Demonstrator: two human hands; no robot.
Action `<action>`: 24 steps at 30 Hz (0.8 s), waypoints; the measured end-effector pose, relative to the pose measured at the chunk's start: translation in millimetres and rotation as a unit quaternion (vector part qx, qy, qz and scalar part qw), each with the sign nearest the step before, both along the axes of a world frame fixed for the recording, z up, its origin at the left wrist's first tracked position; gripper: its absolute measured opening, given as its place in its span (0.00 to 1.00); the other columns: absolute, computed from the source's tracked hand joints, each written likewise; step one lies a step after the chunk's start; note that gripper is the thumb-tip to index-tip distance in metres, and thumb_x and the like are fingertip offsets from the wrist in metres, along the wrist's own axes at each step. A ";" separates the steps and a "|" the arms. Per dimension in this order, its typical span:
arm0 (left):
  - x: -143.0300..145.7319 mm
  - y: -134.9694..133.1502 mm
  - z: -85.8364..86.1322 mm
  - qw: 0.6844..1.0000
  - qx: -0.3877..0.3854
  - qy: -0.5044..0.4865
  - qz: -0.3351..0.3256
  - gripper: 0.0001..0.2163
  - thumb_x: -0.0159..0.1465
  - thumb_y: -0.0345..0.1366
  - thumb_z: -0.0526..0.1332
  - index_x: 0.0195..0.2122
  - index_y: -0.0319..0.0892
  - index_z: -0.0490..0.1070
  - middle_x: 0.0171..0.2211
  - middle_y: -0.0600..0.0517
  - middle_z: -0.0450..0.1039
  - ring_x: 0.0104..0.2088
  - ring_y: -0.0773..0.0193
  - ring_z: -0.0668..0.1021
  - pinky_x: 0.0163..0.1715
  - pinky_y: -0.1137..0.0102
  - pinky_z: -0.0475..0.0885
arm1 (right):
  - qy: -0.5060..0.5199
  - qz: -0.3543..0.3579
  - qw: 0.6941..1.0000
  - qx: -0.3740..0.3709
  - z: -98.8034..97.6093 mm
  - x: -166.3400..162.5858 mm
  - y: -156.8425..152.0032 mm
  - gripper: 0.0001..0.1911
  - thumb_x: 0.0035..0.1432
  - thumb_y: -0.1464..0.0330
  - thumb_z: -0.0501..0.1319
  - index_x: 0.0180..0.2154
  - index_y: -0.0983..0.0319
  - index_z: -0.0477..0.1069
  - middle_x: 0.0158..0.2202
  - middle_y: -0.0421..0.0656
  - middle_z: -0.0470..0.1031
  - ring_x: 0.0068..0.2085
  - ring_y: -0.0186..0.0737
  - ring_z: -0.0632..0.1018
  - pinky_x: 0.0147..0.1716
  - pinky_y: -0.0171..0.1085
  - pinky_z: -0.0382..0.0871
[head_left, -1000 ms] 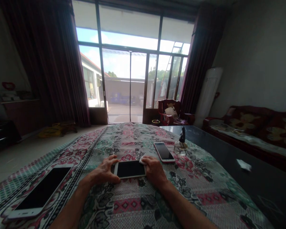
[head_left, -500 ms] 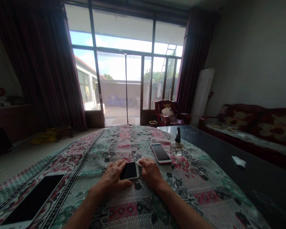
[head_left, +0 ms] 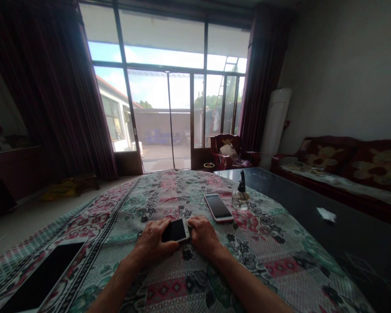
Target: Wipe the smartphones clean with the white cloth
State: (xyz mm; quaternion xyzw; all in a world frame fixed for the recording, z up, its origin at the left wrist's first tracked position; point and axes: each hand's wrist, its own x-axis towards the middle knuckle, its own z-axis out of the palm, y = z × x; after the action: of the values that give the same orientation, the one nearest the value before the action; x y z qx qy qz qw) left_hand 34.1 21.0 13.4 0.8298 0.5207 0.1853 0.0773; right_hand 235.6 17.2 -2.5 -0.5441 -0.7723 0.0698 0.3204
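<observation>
A white-framed smartphone [head_left: 173, 230] with a dark screen is tilted slightly up from the flowered tablecloth. My left hand [head_left: 152, 238] grips it by its left end, thumb along the near edge and fingers over the far edge. At the phone's right end my right hand [head_left: 203, 234] is closed, its fingers pinching a small white wad whose kind I cannot make out, mostly hidden by the fingers. Beyond the right hand lies a second white smartphone [head_left: 219, 208], screen up. Next to that stands a clear spray bottle [head_left: 240, 198] with a black nozzle.
A large white-framed tablet [head_left: 42, 276] lies on the flowered tablecloth [head_left: 169, 271] at the left. To the right is a dark glossy table [head_left: 299, 208] with a crumpled white tissue [head_left: 326, 215]. A wooden armchair [head_left: 226, 152] and a sofa [head_left: 332, 161] stand farther back.
The phone in my left hand has tipped, its right end rising a little off the cloth. My right hand has stayed at that end, and less of the white wad shows. The view has shifted slightly.
</observation>
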 end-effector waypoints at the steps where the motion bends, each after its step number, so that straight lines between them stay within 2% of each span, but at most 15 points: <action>1: -2.5 1.8 -0.5 1.000 -0.002 -0.007 0.006 0.32 0.53 0.48 0.64 0.58 0.44 0.65 0.59 0.46 0.68 0.58 0.49 0.69 0.58 0.60 0.60 | 0.010 0.006 1.000 0.003 0.3 -1.4 -1.4 0.18 0.52 0.80 0.52 0.36 0.60 0.77 0.41 0.44 0.77 0.45 0.40 0.73 0.47 0.33 0.62; 8: -21.4 9.2 1.4 0.998 -0.008 -0.039 0.050 0.32 0.53 0.49 0.64 0.58 0.43 0.66 0.58 0.47 0.68 0.59 0.50 0.69 0.58 0.62 0.62 | 0.054 0.058 0.995 0.055 -0.7 -15.0 -13.0 0.18 0.55 0.80 0.53 0.43 0.61 0.75 0.45 0.44 0.76 0.47 0.40 0.72 0.50 0.34 0.62; 17: -3.4 -1.1 3.5 1.000 -0.010 -0.022 0.001 0.35 0.50 0.47 0.66 0.59 0.42 0.65 0.59 0.45 0.67 0.59 0.49 0.68 0.58 0.63 0.61 | 0.119 0.003 0.992 0.045 -5.5 -7.7 0.0 0.18 0.57 0.79 0.51 0.43 0.62 0.75 0.44 0.45 0.77 0.47 0.40 0.73 0.49 0.34 0.63; 21: -5.1 0.3 4.0 0.999 -0.008 -0.037 0.006 0.33 0.50 0.46 0.66 0.58 0.45 0.66 0.58 0.47 0.69 0.58 0.50 0.69 0.57 0.62 0.63 | 0.122 0.022 0.991 0.058 -5.6 -9.0 -1.7 0.18 0.58 0.78 0.52 0.43 0.61 0.76 0.43 0.45 0.77 0.46 0.41 0.74 0.48 0.35 0.64; 24: -13.2 3.5 5.3 0.997 0.002 -0.070 0.028 0.32 0.51 0.47 0.66 0.57 0.42 0.68 0.56 0.45 0.71 0.57 0.49 0.71 0.57 0.62 0.63 | 0.125 0.053 0.988 0.080 -5.5 -13.7 -5.4 0.18 0.57 0.79 0.53 0.43 0.61 0.76 0.44 0.46 0.77 0.46 0.42 0.75 0.48 0.36 0.65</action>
State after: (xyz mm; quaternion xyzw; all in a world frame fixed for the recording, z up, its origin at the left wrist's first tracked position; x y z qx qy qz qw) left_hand 20.9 24.5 18.7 0.8004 0.5364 0.2457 0.1064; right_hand 221.8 11.8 -8.0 -0.4619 -0.7571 0.0927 0.4526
